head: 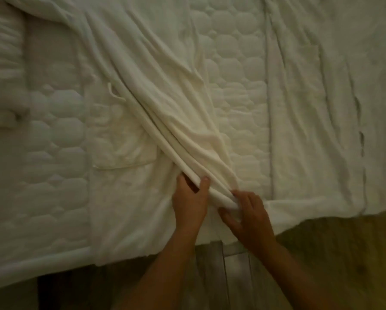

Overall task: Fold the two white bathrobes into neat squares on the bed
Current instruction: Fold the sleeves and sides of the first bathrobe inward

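A white bathrobe [142, 101] lies spread across the quilted bed [53, 135], its front panel bunched in diagonal folds running from the upper left to the near edge. A patch pocket [122, 148] shows on its left part. My left hand [190, 200] pinches the rolled hem edge of the panel between thumb and fingers. My right hand [248, 213] grips the same edge just to the right, at the bed's near edge. A second white bathrobe [321, 119] lies flat on the right side of the bed.
A folded white cloth or pillow [4, 70] sits at the far left of the bed. The wooden floor [232, 276] shows below the bed's near edge, with a yellowish rug or floor patch [344, 253] at the right.
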Motion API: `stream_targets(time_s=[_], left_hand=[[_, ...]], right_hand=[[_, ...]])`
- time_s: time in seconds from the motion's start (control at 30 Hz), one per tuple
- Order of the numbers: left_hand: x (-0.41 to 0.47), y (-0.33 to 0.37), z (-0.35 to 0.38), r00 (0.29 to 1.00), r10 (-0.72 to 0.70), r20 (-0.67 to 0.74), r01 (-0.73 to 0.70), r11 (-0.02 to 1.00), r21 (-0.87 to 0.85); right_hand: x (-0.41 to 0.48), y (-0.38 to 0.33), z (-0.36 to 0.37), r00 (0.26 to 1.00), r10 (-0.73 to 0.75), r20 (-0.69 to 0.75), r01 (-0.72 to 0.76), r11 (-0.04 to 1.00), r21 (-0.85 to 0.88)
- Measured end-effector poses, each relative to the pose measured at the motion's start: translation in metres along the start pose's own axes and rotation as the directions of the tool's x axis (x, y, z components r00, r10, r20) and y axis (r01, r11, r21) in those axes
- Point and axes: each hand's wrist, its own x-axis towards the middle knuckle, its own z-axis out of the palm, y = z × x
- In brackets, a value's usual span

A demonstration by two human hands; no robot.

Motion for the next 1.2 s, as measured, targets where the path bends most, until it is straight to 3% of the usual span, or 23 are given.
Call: stream_targets(time_s=[0.17,0.33,0.47,0.6,0.73,0.87,0.93,1.0,1.03,1.07,1.1,1.17,1.2], left_hand=[[-0.027,-0.012,0.031,0.991,-0.129,0.028,0.131,0.983,-0.131],[-0.056,-0.025,0.057,0.989,-0.145,-0.031,0.137,0.972,-0.190],[-0.095,-0.043,0.078,0.991,-0.117,-0.070,0.102,0.978,-0.183],[-0.136,-0.057,0.071,0.986,-0.098,-0.136,0.064,0.970,-0.233],[-0.161,-0.066,-0.001,0.986,-0.057,-0.156,0.000,0.939,-0.344],[-0.172,-0.096,-0.109,0.977,-0.197,-0.084,0.112,0.805,-0.583],[-0.164,-0.121,-0.157,0.960,-0.269,-0.077,0.167,0.773,-0.612],[-0.137,-0.150,-0.196,0.947,-0.252,-0.202,0.138,0.882,-0.451],[-0.123,-0.165,-0.208,0.938,-0.212,-0.275,0.133,0.951,-0.279],[-0.109,-0.180,-0.215,0.936,-0.168,-0.309,0.141,0.984,-0.108],[-0.095,-0.195,-0.221,0.947,-0.129,-0.294,0.145,0.989,0.034],[-0.074,-0.218,-0.225,0.971,-0.083,-0.223,0.119,0.981,0.153],[-0.067,-0.221,-0.225,0.975,-0.077,-0.207,0.116,0.976,0.186]], right_hand=[[-0.027,0.033,-0.023,0.989,0.100,0.109,-0.088,0.990,-0.111],[-0.071,0.054,-0.041,0.981,0.104,0.162,-0.059,0.963,-0.262],[-0.116,0.035,-0.027,0.995,0.073,0.061,-0.069,0.996,-0.058],[-0.147,-0.013,-0.004,0.997,-0.017,-0.075,0.028,0.988,0.152],[-0.178,-0.074,0.008,0.980,-0.073,-0.186,0.144,0.904,0.402],[-0.201,-0.147,0.033,0.934,-0.272,-0.231,0.351,0.820,0.452],[-0.206,-0.187,0.052,0.904,-0.411,-0.119,0.420,0.803,0.423],[-0.200,-0.207,0.083,0.917,-0.371,0.147,0.291,0.874,0.389],[-0.196,-0.213,0.100,0.867,-0.332,0.372,0.217,0.923,0.319],[-0.198,-0.219,0.120,0.820,-0.288,0.494,0.209,0.955,0.210],[-0.202,-0.223,0.143,0.723,-0.267,0.637,0.193,0.964,0.184],[-0.197,-0.221,0.172,0.627,-0.194,0.754,0.149,0.980,0.129],[-0.191,-0.211,0.175,0.643,-0.159,0.749,0.108,0.987,0.117]])
